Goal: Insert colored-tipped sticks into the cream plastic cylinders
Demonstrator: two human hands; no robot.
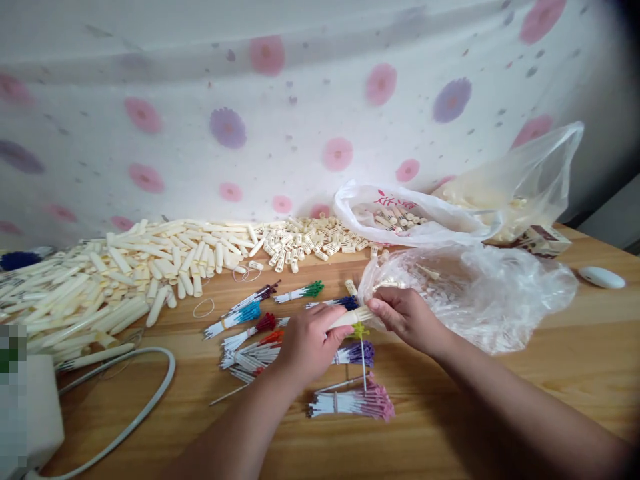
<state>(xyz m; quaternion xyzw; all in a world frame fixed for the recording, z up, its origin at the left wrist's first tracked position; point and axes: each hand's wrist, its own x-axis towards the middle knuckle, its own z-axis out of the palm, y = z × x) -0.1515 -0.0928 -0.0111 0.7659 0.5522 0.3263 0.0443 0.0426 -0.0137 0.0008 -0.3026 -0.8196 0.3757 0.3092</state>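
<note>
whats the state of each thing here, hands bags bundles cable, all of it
left hand: closed around the slim cream tube
right hand: pinching near the tube's end
slim cream tube: held above the table
pink-tipped bundle of white sticks: banded
heap of cream tubes: loose
white plastic bag with red print: open
clear plastic bag: crumpled
curved white cable: slack

Tubes (120,260) left of probable caps (311,239)
</note>
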